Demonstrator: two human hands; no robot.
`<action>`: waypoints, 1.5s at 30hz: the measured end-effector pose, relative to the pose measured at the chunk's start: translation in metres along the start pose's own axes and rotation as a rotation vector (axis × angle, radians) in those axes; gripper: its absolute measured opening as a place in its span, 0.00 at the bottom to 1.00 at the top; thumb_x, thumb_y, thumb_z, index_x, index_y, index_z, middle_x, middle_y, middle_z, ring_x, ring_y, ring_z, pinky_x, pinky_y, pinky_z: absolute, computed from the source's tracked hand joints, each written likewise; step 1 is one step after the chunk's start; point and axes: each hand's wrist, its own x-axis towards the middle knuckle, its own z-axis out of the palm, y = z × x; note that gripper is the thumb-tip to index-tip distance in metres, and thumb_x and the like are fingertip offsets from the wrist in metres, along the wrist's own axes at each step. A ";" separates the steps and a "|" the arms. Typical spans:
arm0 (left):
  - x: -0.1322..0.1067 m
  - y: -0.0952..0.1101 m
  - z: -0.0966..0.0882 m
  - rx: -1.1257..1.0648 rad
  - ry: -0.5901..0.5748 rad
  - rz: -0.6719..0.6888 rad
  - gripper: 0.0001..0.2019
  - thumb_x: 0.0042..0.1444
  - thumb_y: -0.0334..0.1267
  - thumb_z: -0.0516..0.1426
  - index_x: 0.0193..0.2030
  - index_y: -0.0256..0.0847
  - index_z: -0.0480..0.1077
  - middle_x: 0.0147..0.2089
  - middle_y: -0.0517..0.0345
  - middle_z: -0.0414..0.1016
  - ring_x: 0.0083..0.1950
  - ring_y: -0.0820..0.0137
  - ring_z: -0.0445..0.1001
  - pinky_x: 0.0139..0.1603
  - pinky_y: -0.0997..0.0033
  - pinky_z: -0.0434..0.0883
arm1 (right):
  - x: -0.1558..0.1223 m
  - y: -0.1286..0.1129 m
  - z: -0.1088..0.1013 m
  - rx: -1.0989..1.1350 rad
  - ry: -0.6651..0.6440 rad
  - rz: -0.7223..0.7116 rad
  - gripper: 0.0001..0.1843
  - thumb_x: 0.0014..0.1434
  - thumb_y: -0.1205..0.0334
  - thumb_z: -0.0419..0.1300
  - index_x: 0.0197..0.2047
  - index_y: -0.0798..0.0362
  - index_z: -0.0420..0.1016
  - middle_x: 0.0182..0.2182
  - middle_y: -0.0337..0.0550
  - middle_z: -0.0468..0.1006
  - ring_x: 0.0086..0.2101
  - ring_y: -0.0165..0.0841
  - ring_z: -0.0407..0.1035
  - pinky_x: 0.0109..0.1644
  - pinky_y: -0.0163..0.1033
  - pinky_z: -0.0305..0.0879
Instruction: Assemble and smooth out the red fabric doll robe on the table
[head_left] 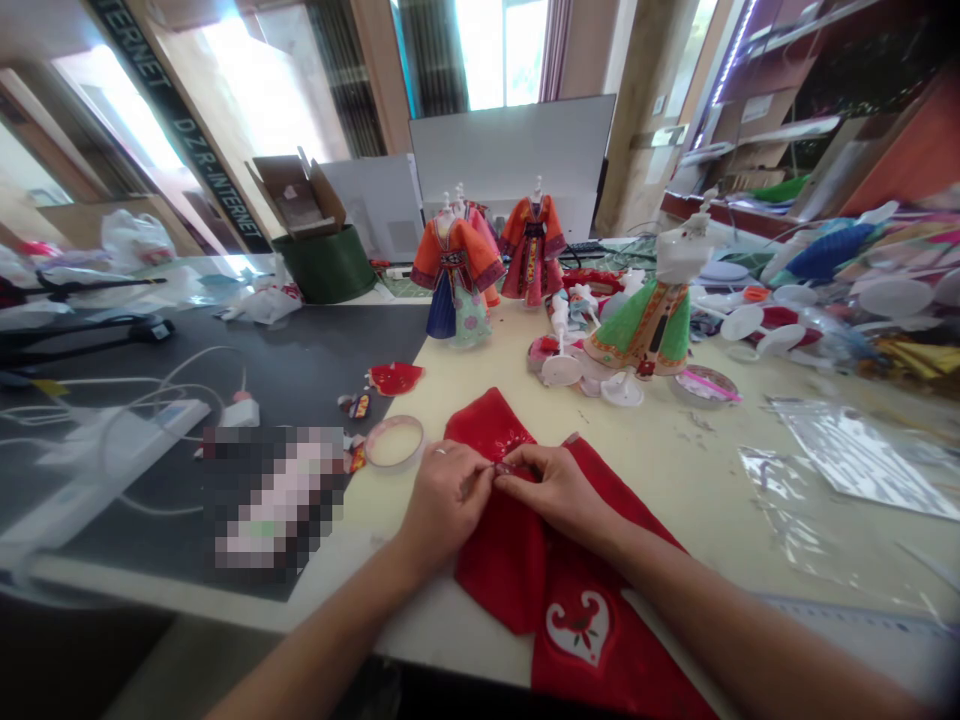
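Note:
Red cloth [501, 570] lies in folds at the table's near edge, with a white embroidered motif [581, 628] on its lower part. Over its upper part my left hand [448, 490] and my right hand [559, 492] meet, fingertips nearly touching. Both hands are closed in a pinch. Between the fingertips is a small dark bit, too small to name; I cannot tell whether it is part of the cloth. A roll of tape [394, 441] lies left of my left hand. Beyond it sits a small red piece of fabric [396, 378].
Dressed doll-size mannequins [456, 270] stand at the back, and one in a green skirt [645, 325] stands to the right. Clear plastic bags [855, 450] lie at right. A power strip [150, 450] with cables is at left. A dark green tub [326, 265] holds a cardboard box.

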 end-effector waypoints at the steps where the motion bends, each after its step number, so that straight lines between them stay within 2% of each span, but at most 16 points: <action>1: 0.000 0.000 0.000 0.009 0.001 0.011 0.09 0.59 0.30 0.50 0.29 0.40 0.67 0.28 0.58 0.72 0.33 0.67 0.68 0.43 0.62 0.64 | 0.000 -0.001 0.000 -0.009 0.010 -0.001 0.05 0.53 0.61 0.59 0.29 0.53 0.73 0.27 0.40 0.76 0.29 0.31 0.68 0.34 0.35 0.62; 8: -0.002 0.003 0.003 0.087 0.049 0.080 0.09 0.57 0.29 0.50 0.28 0.40 0.67 0.29 0.55 0.72 0.36 0.64 0.67 0.46 0.59 0.63 | 0.000 -0.008 0.004 -0.096 0.032 0.010 0.06 0.50 0.69 0.55 0.22 0.52 0.67 0.21 0.36 0.71 0.26 0.29 0.64 0.31 0.34 0.59; 12: -0.003 0.006 0.003 0.105 0.085 0.063 0.09 0.56 0.28 0.50 0.27 0.40 0.67 0.28 0.56 0.72 0.35 0.65 0.68 0.45 0.59 0.63 | 0.000 -0.008 0.005 -0.146 0.018 0.015 0.08 0.48 0.69 0.55 0.20 0.52 0.63 0.19 0.35 0.68 0.24 0.28 0.61 0.28 0.33 0.55; 25: -0.005 0.006 0.006 0.053 0.110 -0.010 0.07 0.54 0.29 0.52 0.27 0.41 0.66 0.28 0.56 0.73 0.35 0.64 0.68 0.45 0.59 0.62 | 0.001 -0.007 0.004 -0.323 -0.014 0.065 0.09 0.45 0.72 0.56 0.19 0.52 0.62 0.16 0.34 0.64 0.21 0.27 0.56 0.24 0.33 0.47; 30: -0.004 0.003 0.003 -0.036 0.150 -0.141 0.08 0.55 0.30 0.51 0.27 0.41 0.66 0.28 0.56 0.71 0.35 0.64 0.66 0.43 0.59 0.62 | 0.000 -0.007 0.001 -0.322 -0.014 0.069 0.10 0.44 0.74 0.56 0.18 0.52 0.61 0.16 0.34 0.65 0.21 0.26 0.55 0.24 0.34 0.46; 33: -0.002 0.001 -0.001 -0.134 0.141 -0.238 0.07 0.56 0.32 0.51 0.27 0.41 0.66 0.30 0.56 0.71 0.35 0.64 0.66 0.43 0.60 0.62 | 0.000 -0.005 -0.001 -0.279 -0.010 0.058 0.09 0.47 0.72 0.57 0.19 0.52 0.64 0.18 0.36 0.68 0.22 0.27 0.57 0.25 0.34 0.50; 37: 0.001 0.000 -0.005 -0.350 0.049 -0.363 0.08 0.57 0.37 0.51 0.31 0.40 0.69 0.32 0.55 0.72 0.37 0.65 0.69 0.41 0.63 0.65 | 0.001 -0.001 -0.004 -0.173 -0.010 0.049 0.06 0.52 0.67 0.57 0.25 0.53 0.71 0.24 0.40 0.74 0.26 0.30 0.64 0.30 0.35 0.57; 40: 0.002 -0.001 -0.008 -0.537 -0.006 -0.472 0.09 0.58 0.39 0.51 0.33 0.39 0.70 0.33 0.56 0.73 0.36 0.66 0.71 0.39 0.67 0.68 | 0.002 0.001 -0.007 -0.084 -0.038 0.061 0.04 0.51 0.67 0.57 0.27 0.53 0.72 0.25 0.39 0.75 0.27 0.30 0.65 0.31 0.35 0.59; 43: 0.001 -0.001 -0.009 -0.711 -0.015 -0.573 0.10 0.59 0.41 0.51 0.34 0.39 0.69 0.31 0.58 0.74 0.34 0.68 0.72 0.37 0.70 0.70 | 0.003 0.002 -0.011 0.003 -0.071 0.083 0.02 0.49 0.66 0.59 0.29 0.53 0.73 0.27 0.38 0.75 0.29 0.30 0.66 0.31 0.34 0.60; 45: 0.000 -0.002 -0.008 -0.808 0.000 -0.626 0.10 0.58 0.43 0.52 0.34 0.39 0.68 0.31 0.59 0.73 0.33 0.69 0.72 0.35 0.70 0.70 | 0.004 0.000 -0.013 0.053 -0.076 0.106 0.04 0.49 0.62 0.61 0.30 0.53 0.73 0.28 0.38 0.75 0.29 0.30 0.67 0.31 0.34 0.61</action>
